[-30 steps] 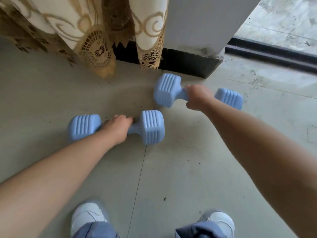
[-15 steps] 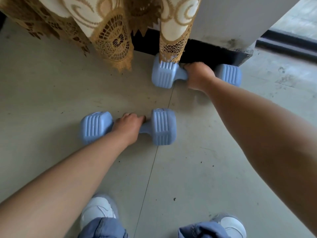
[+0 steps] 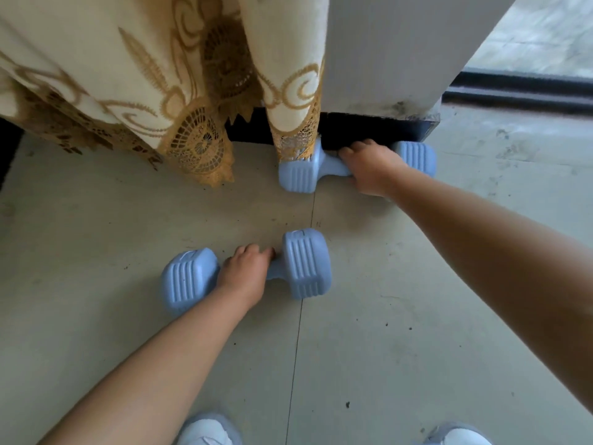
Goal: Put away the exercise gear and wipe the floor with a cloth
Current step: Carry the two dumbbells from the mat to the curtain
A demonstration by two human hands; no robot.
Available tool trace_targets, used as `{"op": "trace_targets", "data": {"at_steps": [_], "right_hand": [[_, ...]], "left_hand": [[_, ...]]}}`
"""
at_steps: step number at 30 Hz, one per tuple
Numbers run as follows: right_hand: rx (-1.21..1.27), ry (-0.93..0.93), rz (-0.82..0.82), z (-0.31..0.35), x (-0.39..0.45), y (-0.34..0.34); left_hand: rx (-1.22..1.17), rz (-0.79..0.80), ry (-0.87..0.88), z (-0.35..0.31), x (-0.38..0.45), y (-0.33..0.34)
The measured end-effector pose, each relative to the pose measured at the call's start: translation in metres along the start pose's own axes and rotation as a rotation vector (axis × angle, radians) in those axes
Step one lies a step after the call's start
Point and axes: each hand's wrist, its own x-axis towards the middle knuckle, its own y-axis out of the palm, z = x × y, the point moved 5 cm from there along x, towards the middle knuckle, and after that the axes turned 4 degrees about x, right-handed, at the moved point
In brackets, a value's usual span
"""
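Two white sneakers, one [image 3: 208, 429] at the left and one [image 3: 457, 435] at the right, edge the bottom of the view on a pale grey tiled floor [image 3: 401, 332] flecked with dark specks, a grout line running up between them. Beyond the shoes, the left hand [image 3: 245, 276] wraps its curled fingers [image 3: 248, 252] over the handle of a light blue ribbed plastic dumbbell [image 3: 306, 263] lying on the tiles, one weight head bulging out on each side of the knuckles. Farther on, the right hand [image 3: 373, 170] grips the handle of a second light blue ribbed dumbbell [image 3: 296, 171], fingers hooked over the bar's far side. This dumbbell sits against the black skirting [image 3: 369, 131] at the foot of a grey-white wall corner [image 3: 385, 59], just beyond those fingertips. A cream curtain with tan lace embroidery [image 3: 144, 75] hangs to the left of the right hand, its hem draped over the top of that dumbbell's left head. To the right of the corner, a black door track [image 3: 519, 89] crosses the floor.
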Motion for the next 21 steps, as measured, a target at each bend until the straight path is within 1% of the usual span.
{"op": "trace_targets", "data": {"at_steps": [2,4,5,9,13,16,17,19,21], "right_hand": [[-0.055,-0.089,-0.081,-0.001,-0.017,-0.007],[-0.029,-0.163,-0.196,-0.005,-0.036,-0.013],[0.001,-0.151,-0.236,-0.012,-0.046,-0.014],[0.028,-0.011,-0.272,-0.042,-0.090,-0.010],[0.191,0.087,-0.370,-0.056,-0.137,0.004],[0.454,0.269,-0.343,-0.065,-0.161,0.018],[0.520,0.332,-0.268,-0.069,-0.167,0.027],[0.608,0.388,-0.121,-0.069,-0.172,0.039],[0.671,0.397,-0.051,-0.064,-0.173,0.044]], "left_hand": [[0.014,-0.005,0.009,-0.005,0.002,-0.002],[0.029,-0.016,0.030,-0.014,0.004,-0.005],[0.034,-0.023,0.044,-0.020,0.005,-0.008],[0.055,-0.075,0.116,-0.053,0.011,-0.022],[0.090,-0.121,0.219,-0.094,0.020,-0.040],[0.140,-0.143,0.250,-0.120,0.033,-0.050],[0.153,-0.163,0.260,-0.128,0.037,-0.052],[0.192,-0.184,0.267,-0.138,0.044,-0.055],[0.220,-0.188,0.277,-0.143,0.050,-0.054]]}}
